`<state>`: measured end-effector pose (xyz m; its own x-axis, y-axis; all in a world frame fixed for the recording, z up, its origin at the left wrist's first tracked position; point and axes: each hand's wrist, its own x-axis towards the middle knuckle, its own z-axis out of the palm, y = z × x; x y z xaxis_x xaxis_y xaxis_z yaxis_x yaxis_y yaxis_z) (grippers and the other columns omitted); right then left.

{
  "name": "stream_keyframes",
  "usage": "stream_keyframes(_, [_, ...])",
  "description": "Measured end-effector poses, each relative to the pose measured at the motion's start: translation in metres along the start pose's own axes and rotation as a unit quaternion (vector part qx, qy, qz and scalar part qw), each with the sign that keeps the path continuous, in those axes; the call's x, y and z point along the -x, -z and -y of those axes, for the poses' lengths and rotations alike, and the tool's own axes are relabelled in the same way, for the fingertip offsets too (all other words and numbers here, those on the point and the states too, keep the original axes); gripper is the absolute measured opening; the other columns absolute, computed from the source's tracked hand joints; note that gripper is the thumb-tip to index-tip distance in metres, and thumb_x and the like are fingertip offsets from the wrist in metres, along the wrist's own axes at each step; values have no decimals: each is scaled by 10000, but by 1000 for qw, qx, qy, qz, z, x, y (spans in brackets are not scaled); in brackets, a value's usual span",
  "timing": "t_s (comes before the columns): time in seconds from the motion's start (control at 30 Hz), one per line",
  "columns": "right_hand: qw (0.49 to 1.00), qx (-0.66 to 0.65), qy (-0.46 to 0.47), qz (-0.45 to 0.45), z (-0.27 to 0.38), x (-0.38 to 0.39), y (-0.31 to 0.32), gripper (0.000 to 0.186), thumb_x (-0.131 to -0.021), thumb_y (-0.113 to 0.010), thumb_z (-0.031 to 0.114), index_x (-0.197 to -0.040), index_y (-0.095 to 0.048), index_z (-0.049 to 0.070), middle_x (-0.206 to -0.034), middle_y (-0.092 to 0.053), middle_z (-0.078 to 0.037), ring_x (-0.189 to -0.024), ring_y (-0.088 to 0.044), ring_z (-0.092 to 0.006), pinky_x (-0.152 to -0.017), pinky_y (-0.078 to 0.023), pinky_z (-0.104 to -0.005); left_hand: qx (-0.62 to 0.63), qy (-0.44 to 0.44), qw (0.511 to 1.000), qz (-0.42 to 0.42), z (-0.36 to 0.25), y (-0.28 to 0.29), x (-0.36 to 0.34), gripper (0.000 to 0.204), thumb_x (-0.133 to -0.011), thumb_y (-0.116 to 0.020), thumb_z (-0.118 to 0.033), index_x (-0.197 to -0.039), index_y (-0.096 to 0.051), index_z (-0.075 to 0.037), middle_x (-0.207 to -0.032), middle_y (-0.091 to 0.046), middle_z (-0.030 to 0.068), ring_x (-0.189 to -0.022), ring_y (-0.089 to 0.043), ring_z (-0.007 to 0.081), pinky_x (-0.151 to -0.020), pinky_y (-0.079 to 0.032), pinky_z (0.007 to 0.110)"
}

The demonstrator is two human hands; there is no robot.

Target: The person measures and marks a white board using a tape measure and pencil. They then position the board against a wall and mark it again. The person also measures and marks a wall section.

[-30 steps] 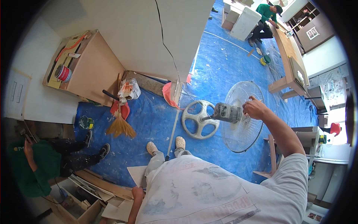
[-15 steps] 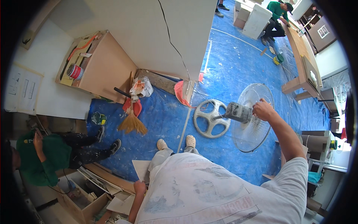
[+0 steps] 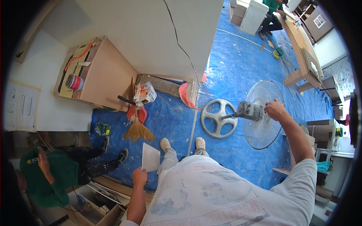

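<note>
My left hand (image 3: 140, 177) is closed on the lower end of a flat, pale grey rectangular board (image 3: 151, 157), held upright beside my left leg. What the board is for, its kind, cannot be made out. My right arm reaches forward, and my right hand (image 3: 275, 109) is closed at the back of a pedestal fan (image 3: 250, 111), where the dusty grey motor housing meets the wire guard (image 3: 263, 132). Which part the fingers wrap is partly hidden. The fan's round, spoked white base (image 3: 206, 124) rests on blue floor sheeting.
A straw broom (image 3: 138, 132) and red dustpan (image 3: 141, 114) lean by a wooden cabinet (image 3: 109, 75) bearing a paint can (image 3: 75, 82). One co-worker in green (image 3: 51, 177) stands left; another (image 3: 269, 19) crouches at a long wooden table (image 3: 292, 41). A black cable (image 3: 174, 32) hangs along the wall.
My left hand has risen forward, bringing the board up into fuller view. My right hand stays at the fan, and the view has shifted slightly.
</note>
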<state>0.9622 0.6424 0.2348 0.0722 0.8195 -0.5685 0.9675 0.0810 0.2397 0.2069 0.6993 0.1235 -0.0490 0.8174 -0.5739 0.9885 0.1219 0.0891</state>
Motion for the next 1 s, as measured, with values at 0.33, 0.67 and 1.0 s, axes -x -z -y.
stream_keyframes(0.33, [914, -385, 50, -118, 258, -84, 111, 402, -874, -588, 15, -1246, -715, 101, -1239, -660, -133, -1077, -685, -339, -932, -544, -460, -131, -323, 934, 81, -63, 104, -143, 263, -976, -573, -254, -946, -696, -24, -921, -718, 248, -863, -692, 448, -785, -538, 560])
stream_keyframes(0.67, [906, -396, -3, -149, 395, -176, 147, 190, -882, -715, 248, -1015, -752, 117, -993, -729, -71, -847, -726, -319, -716, -579, -459, -178, -525, 827, 89, -196, 183, -197, 203, -919, -573, -149, -953, -739, -37, -887, -737, 226, -872, -733, 409, -792, -578, 511])
stream_keyframes(1.0, [840, -493, -194, -117, 372, -307, 46, 212, -934, -641, 241, -919, -761, 67, -967, -740, -150, -859, -713, -391, -762, -573, -503, 82, -218, 942, 241, -162, 171, -335, 323, -961, -668, -306, -891, -707, 7, -745, -698, 127, -686, -694, 263, -655, -507, 394])
